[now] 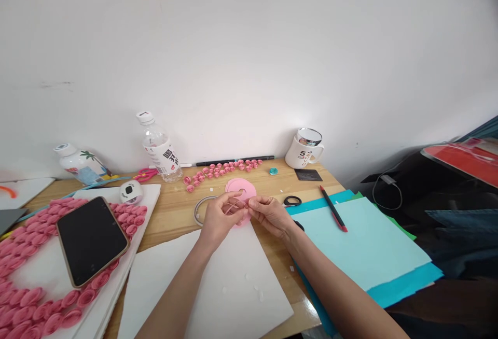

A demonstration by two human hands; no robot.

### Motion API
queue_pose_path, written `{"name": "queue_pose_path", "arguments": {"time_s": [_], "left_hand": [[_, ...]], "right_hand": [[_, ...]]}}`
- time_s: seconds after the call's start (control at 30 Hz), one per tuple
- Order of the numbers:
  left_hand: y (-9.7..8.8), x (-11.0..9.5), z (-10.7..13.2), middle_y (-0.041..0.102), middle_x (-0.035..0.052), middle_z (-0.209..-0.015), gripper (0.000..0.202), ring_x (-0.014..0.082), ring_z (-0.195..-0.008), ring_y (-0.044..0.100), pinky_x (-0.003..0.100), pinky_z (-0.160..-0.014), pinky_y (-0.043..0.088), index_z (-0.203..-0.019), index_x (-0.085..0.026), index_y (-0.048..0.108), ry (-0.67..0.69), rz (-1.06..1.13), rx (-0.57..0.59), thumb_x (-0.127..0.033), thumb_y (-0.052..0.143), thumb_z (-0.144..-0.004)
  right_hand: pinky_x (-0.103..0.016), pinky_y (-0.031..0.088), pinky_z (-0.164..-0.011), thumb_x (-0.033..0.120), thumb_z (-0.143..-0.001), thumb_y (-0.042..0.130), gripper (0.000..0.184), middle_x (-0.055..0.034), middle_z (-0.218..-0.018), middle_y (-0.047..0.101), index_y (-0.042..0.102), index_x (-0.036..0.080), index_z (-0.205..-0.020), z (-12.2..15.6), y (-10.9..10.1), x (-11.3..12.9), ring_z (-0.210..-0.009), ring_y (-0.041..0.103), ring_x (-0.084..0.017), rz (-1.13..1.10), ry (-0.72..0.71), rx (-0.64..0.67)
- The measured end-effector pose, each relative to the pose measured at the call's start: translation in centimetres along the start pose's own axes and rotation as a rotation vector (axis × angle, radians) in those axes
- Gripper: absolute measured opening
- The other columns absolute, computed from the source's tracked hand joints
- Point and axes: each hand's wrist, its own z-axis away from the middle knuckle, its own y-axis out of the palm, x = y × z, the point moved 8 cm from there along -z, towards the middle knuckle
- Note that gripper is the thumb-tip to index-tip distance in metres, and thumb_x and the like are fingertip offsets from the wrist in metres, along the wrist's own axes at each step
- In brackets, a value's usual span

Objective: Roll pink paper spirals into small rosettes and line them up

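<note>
Head: pink strip (234, 205) seemingly between fingers (255, 203)

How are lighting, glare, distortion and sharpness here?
In the head view, soft light covers the white wall, while the lower right is dark; near-edge glare shows on the wooden table; clear bottle and mug lean apart, likely wide-angle distortion; the pink strip in the left hand and right hand is too fine to judge.

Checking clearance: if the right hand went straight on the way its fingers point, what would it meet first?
The right hand would likely meet the left hand first, just past the pink paper at its fingertips; exact depth there is unclear.
</note>
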Motion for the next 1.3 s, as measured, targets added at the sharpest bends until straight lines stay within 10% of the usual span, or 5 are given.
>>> {"name": "queue_pose_path", "arguments": {"time_s": [0.4, 0.8, 1.0, 1.3], "left_hand": [[0.0, -0.8, 0.4, 0.065, -0.0001, -0.068, 0.042, 0.0130, -0.062, 0.062, 0.022, -0.056, 0.052, -0.098, -0.016, 0.060, 0.036, -0.063, -0.020, -0.017, 0.068, -0.057], [0.5, -1.5, 0.6, 0.063, 0.0046, -0.102, 0.039, 0.0103, -0.065, 0.059, 0.021, -0.060, 0.050, -0.100, -0.020, 0.061, 0.121, -0.085, 0.071, -0.016, 0.063, -0.061], [1.0, -1.0, 0.7, 0.065, 0.0014, -0.085, 0.040, 0.0068, -0.051, 0.051, 0.021, -0.054, 0.047, -0.103, -0.021, 0.062, 0.105, -0.097, 0.152, -0.015, 0.060, -0.063], [-0.5, -1.0, 0.3, 0.064, 0.0033, -0.083, 0.031, 0.0086, -0.052, 0.056, 0.020, -0.049, 0.048, -0.093, -0.016, 0.062, 0.098, -0.043, -0.050, -0.025, 0.064, -0.063]], "right_hand": [[-0.019, 0.047, -0.056, 0.024, -0.054, 0.078, 0.014, 0.0011, -0.061, 0.065, 0.068, 0.016, -0.059, 0.1, 0.2, 0.9, -0.053, 0.056, -0.007, 0.067, -0.088, 0.000], [-0.022, 0.047, -0.057, 0.024, -0.052, 0.079, 0.016, 0.0002, -0.062, 0.067, 0.068, 0.017, -0.060, 0.0, 0.1, 0.4, -0.056, 0.057, -0.010, 0.135, -0.064, 0.000], [-0.024, 0.047, -0.058, 0.023, -0.052, 0.079, 0.016, -0.0004, -0.063, 0.067, 0.067, 0.016, -0.060, 0.1, 0.4, 0.2, -0.056, 0.059, -0.011, 0.120, -0.049, 0.033], [-0.023, 0.048, -0.066, 0.024, -0.059, 0.076, 0.016, -0.0025, -0.068, 0.069, 0.071, 0.017, -0.073, 0.1, 0.6, 0.6, -0.065, 0.061, -0.011, 0.108, -0.068, 0.066]]}}
